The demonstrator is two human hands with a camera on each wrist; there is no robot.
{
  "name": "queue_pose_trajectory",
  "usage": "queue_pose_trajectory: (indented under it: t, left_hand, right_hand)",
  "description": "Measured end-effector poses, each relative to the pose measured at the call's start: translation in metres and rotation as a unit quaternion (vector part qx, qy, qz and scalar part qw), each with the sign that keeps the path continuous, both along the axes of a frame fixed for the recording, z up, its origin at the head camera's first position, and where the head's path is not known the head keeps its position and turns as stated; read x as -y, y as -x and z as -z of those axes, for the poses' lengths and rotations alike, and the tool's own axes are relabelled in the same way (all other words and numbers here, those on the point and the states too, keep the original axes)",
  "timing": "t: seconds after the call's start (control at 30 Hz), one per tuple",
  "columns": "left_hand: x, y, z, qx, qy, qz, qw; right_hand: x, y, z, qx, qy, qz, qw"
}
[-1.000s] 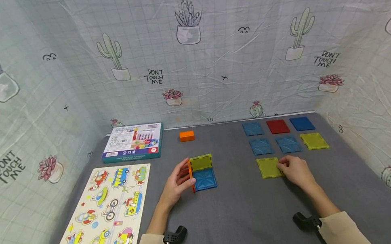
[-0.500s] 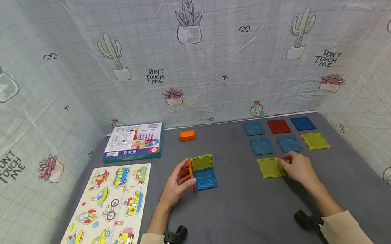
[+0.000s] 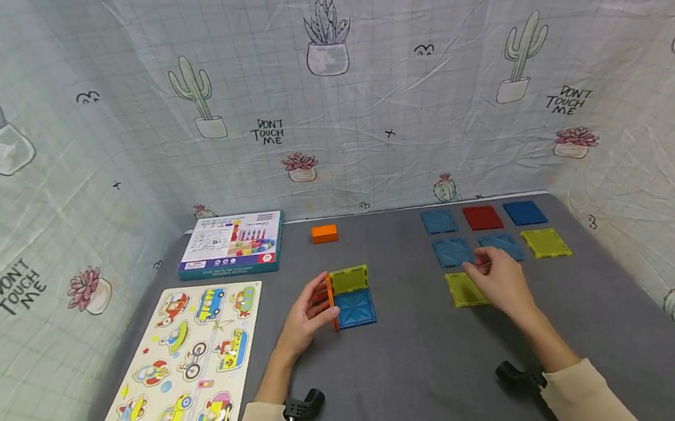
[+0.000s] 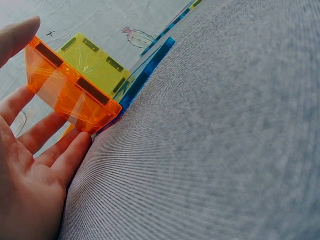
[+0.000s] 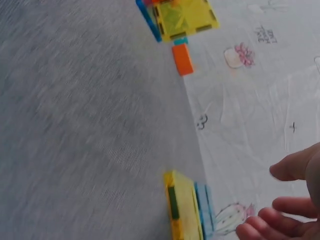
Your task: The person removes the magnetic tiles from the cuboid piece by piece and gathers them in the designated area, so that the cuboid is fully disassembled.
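Observation:
At the table's middle, a clear blue magnetic tile lies flat, with a yellow tile standing along its back and an orange tile upright on its left. My left hand holds the orange tile, thumb at one edge and fingertips at the opposite side in the left wrist view. To the right, my right hand hovers over another yellow tile and hides its right side. Nothing sits between the right thumb and fingers, which are spread apart in the right wrist view.
Blue tiles, a red tile and another yellow tile lie in rows at the back right. An orange block stands at the back. On the left are a boxed toy set and a picture puzzle board.
My right hand has let go of the flat yellow tile's right edge and risen up and left over it. The left hand and the joined tiles stay put.

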State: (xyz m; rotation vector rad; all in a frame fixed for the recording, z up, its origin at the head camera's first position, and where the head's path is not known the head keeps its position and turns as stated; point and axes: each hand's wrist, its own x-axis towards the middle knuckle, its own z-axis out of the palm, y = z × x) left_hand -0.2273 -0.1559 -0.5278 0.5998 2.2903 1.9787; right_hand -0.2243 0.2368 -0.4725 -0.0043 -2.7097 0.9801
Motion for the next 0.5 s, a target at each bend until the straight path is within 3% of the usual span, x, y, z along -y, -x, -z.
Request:
queue_pose_trajectory:
  t: [0.23,0.5]
  left_hand:
    - [0.000,-0.001,-0.001,0.004,0.004,-0.006,1.0000]
    - [-0.002,0.000,0.000,0.010,0.003,-0.007,0.9999]
  right_hand:
    - [0.022,0.007,-0.005,-0.048,0.037,-0.026,0.9978]
    - [0.046,0.016,-0.011,-0.052,0.069,-0.055,0.9947]
